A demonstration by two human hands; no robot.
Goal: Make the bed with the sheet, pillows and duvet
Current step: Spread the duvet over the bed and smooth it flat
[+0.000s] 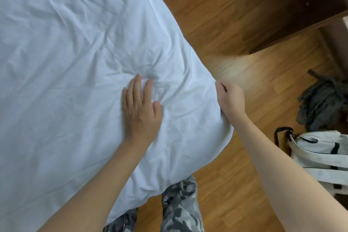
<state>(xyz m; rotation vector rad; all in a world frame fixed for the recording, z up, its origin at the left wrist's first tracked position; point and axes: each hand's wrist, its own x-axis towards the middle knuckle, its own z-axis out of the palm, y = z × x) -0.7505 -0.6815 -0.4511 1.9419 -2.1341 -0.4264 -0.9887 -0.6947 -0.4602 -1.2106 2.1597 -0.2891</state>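
Step in hand: smoothing and squaring the corner of the white duvet [75,47] over the bed, judging by the plump, rounded edge; possibly a sheet instead, not certain.
Duvet position: lying spread across the bed, filling the left and centre of the view, its near corner hanging just past the bed's edge toward the wooden floor [235,156].
Left hand [140,108]: lying flat on the cloth near the corner, fingers [136,88] straight and slightly spread, holding nothing; likely pinning the cloth down so that it is not sliding while the edge is being tugged.
Right hand [230,100]: curling round the duvet's outer edge, pinching a fold of cloth at the side of the bed; likely pulling outward to take up the slack.
Wrinkles: fanning out from the spot just ahead of the left hand, suggesting tension running between the two hands.
Pillows: not showing in this view.
Around the bed: standing close to the corner in patterned trousers [178,207]; a white bag with black straps [320,152] lying on the floor to the right, a grey heap of cloth [323,100] beyond it, dark wooden furniture [282,5] at the top right.
Progress: appearing well along for the covering, still needing flattening.
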